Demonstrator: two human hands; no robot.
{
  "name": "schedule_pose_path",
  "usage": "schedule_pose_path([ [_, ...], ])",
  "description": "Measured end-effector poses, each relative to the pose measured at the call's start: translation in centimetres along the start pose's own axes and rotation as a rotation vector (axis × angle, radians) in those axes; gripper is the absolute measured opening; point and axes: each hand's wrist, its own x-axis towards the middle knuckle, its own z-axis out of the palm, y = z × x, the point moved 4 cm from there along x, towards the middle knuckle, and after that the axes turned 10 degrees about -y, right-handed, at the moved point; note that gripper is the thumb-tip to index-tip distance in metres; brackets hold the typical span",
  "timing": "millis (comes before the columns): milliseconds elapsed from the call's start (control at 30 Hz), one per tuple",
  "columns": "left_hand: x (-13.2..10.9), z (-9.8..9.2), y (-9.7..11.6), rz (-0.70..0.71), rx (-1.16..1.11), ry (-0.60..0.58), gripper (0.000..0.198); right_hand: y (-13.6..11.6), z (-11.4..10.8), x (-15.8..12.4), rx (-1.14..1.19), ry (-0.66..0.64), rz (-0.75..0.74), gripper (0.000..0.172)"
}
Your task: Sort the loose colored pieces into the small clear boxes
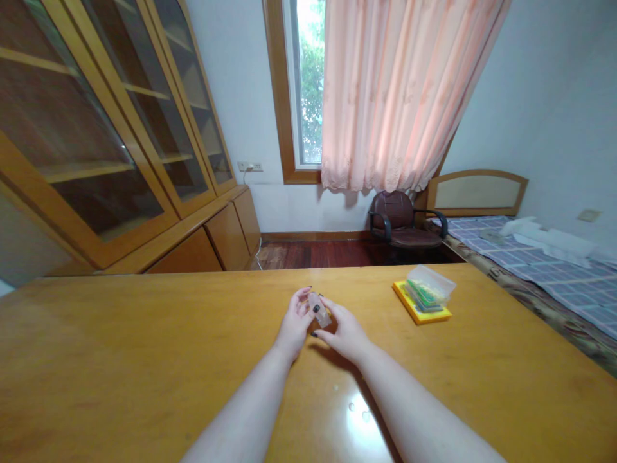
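A small, clear, whitish object point(321, 313) is held just above the wooden table point(144, 347), tilted between my two hands. My left hand point(293, 325) grips its left side, with the thumb across its front. Fingers of my right hand point(344, 329) touch its upper right side, while the right thumb stands apart below it. What the object is I cannot make out, as the fingers cover part of it.
On the table's right side lies a yellow box point(419, 312) with an open clear plastic case point(431, 286) holding green and yellow items. Beyond the table stand a brown chair point(400, 222), a bed point(544, 270) and a glass-door cabinet point(139, 231).
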Motion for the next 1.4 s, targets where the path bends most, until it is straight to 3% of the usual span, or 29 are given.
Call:
schedule_pose_path([
  [100, -0.2, 0.6, 0.2, -0.006, 0.097, -0.058, 0.062, 0.5, 0.0, 0.0, -0.064, 0.021, 0.062, 0.05],
  [267, -0.5, 1.2, 0.5, 0.074, 0.373, -0.106, 0.04, 0.6, 0.0, 0.1, -0.026, -0.005, 0.069, 0.043],
  [367, -0.3, 0.5, 0.3, 0.079, 0.387, -0.027, 0.035, 0.8, -0.2, 0.1, -0.028, 0.052, 0.121, 0.034],
  [467, 0.0, -1.4, 0.4, 0.057, 0.405, 0.145, 0.034, 1.6, -0.8, -0.1, 0.001, 0.196, 0.183, 0.036],
  [567, 0.0, -3.7, 1.0, -0.045, 0.623, 0.32, 0.03, 3.1, -1.5, -0.1, 0.136, 0.35, 0.245, 0.036],
  [633, -0.2, -4.6, 1.4, -0.133, 0.856, 0.373, 0.026, 4.3, -2.0, -0.1, 0.291, 0.443, 0.295, 0.035],
  [767, -0.8, -4.1, 1.6, -0.297, 1.268, 0.372, 0.039, 6.4, -2.2, -0.1, 0.569, 0.616, 0.414, 0.032],
  [900, -1.0, -2.6, 1.3, -0.382, 1.479, 0.395, 0.054, 6.4, -1.9, 0.0, 0.656, 0.63, 0.415, 0.032],
  [1000, -0.9, -0.8, 0.9, -0.256, 1.5, 0.159, 0.056, 5.6, -1.5, 0.0, 0.678, 0.613, 0.385, 0.034],
  [1167, -2.1, 3.1, -0.2, -0.108, 1.346, -0.499, 0.064, 5.7, -1.2, -0.1, 0.741, 0.65, 0.355, 0.035],
  [1300, -3.0, 4.8, 0.0, -0.067, 1.25, -0.76, 0.066, 6.8, -2.0, -0.2, 0.901, 0.728, 0.343, 0.028],
  [1400, -3.7, 5.7, 0.7, -0.035, 1.178, -0.868, 0.07, 7.7, -3.1, -0.6, 1.122, 0.769, 0.476, 0.02],
])
